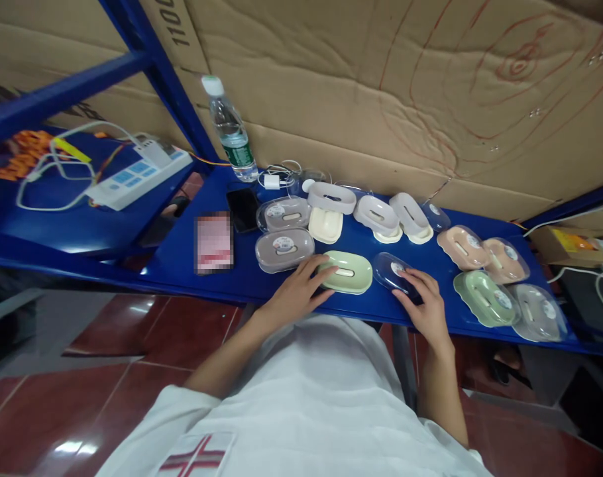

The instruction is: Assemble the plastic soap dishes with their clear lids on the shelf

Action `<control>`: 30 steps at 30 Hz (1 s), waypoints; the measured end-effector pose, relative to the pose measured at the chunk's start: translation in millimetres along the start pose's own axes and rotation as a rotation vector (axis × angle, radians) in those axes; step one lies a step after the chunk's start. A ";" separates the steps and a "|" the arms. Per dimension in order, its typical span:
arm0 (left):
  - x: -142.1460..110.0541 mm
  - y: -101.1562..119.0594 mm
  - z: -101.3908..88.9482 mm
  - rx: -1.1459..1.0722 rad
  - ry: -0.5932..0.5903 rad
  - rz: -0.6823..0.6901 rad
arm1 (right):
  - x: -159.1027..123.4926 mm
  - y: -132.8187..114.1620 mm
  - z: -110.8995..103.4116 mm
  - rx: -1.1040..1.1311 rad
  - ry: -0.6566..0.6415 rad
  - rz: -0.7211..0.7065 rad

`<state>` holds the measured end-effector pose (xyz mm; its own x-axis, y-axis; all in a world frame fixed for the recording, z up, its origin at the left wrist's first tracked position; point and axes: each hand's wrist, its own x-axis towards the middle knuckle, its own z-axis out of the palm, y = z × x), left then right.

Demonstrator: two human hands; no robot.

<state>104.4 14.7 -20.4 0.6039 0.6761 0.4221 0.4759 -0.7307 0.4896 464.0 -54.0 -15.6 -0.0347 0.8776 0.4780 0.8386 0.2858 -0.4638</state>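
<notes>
- Centrally placed: one green dish [357, 275], laid flat on the table [354, 235], uncovered, slot upward.
- Left hand [292, 290]: set around the dish's left end, thumb and fingers parted; whether the rim is pinched cannot be told.
- Right hand [427, 308]: placed at a clear lid [385, 266] just beside the dish, thumb and fingers parted; firmness of hold cannot be told.
- Handling, dish (judged): probably light, stiff, rather slippery; best taken by the rim at both ends.
- Handling, lid (judged): thin, possibly brittle; best held by its edges.
- Farther right: lidded dishes [484, 295], grouped.
</notes>
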 end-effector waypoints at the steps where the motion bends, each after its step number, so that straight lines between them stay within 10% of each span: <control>1: -0.5 0.1 -0.9 -0.015 -0.007 -0.016 | 4.2 -8.2 5.4 0.081 0.018 0.026; 10: -3.2 -1.1 -2.8 -0.119 -0.012 -0.127 | 36.0 -69.5 53.9 0.196 -0.099 -0.293; 30: -1.5 -4.1 -3.3 -0.135 -0.113 -0.141 | 13.0 -73.3 61.4 0.150 -0.131 -0.323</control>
<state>99.5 17.0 -20.6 0.6090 0.7501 0.2580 0.4754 -0.6055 0.6382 368.7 -39.9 -21.3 -0.3613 0.7723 0.5225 0.6846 0.6001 -0.4137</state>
